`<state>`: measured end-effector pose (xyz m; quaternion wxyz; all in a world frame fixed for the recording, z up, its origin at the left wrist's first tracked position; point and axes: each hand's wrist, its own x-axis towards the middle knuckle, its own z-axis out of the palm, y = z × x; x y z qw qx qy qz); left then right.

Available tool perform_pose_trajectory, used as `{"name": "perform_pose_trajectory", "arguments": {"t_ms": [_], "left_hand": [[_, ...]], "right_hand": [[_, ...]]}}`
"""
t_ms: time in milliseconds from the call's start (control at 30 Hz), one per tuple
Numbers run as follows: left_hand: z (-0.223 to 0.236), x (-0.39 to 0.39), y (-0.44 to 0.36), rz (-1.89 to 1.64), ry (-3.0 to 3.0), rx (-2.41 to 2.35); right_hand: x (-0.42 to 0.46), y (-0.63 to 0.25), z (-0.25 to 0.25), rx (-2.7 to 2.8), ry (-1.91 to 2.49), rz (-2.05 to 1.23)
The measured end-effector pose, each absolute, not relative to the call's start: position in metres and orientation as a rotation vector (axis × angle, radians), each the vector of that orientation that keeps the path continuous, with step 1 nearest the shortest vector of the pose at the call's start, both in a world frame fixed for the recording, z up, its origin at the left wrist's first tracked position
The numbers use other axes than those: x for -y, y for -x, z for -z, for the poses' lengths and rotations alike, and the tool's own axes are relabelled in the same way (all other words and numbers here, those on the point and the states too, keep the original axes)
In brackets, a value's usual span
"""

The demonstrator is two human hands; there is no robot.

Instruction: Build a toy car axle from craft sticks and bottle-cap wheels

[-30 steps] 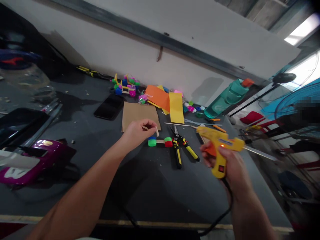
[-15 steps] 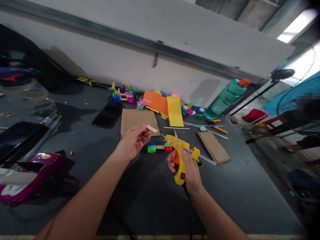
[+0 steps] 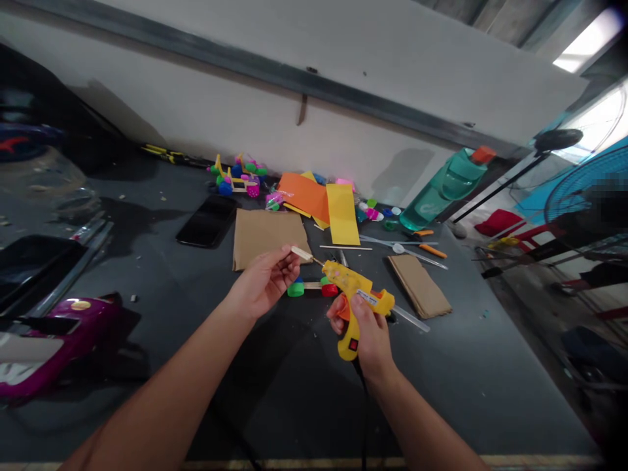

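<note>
White wall [image 3: 314, 124] with a metal rail [image 3: 294, 78] is running behind a dark grey desk [image 3: 456, 386], with a pedestal fan [image 3: 583, 196] standing off to the right.

Left hand [image 3: 262, 284] is pinching a short wooden craft stick [image 3: 301, 254] between thumb and fingertips, raised above the desk. Right hand [image 3: 366, 337] is wrapped around the handle of a yellow hot glue gun [image 3: 350, 284], thumb across the top, fingers curled round by the orange trigger [image 3: 343, 307]. The gun's thin nozzle [image 3: 318, 260] is pointing left at the stick's end, just beside it; can't tell if they're touching. Black power cable [image 3: 362, 405] is trailing down from the handle.

Under the hands, a stick-and-bottle-cap axle is lying on the desk, green cap [image 3: 296, 289] at one end, red cap [image 3: 330, 290] at the other. Yellow-handled snips [image 3: 341, 258] are mostly hidden behind the gun.

Around them: cardboard sheet [image 3: 267, 239] just beyond the left hand, folded kraft paper [image 3: 419, 286] right of the gun, orange paper [image 3: 303, 197] and yellow paper [image 3: 342, 212] further back. Smartphone [image 3: 206, 221] is lying face up at left. Colourful stick-and-cap toys [image 3: 235, 180] are sitting by the wall, with a teal water bottle [image 3: 444, 190] lying at the back right.
</note>
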<state>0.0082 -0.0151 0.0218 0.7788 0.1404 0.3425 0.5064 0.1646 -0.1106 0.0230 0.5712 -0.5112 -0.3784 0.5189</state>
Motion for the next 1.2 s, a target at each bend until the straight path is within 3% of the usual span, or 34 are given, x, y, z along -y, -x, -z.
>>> {"name": "perform_pose_trajectory", "arguments": {"t_ms": [1200], "left_hand": [[-0.0216, 0.0142, -0.0080, -1.106, -0.251, -0.708]], "right_hand": [[0.1096, -0.1653, -0.0166, 0.904, 1.246, -1.204]]}}
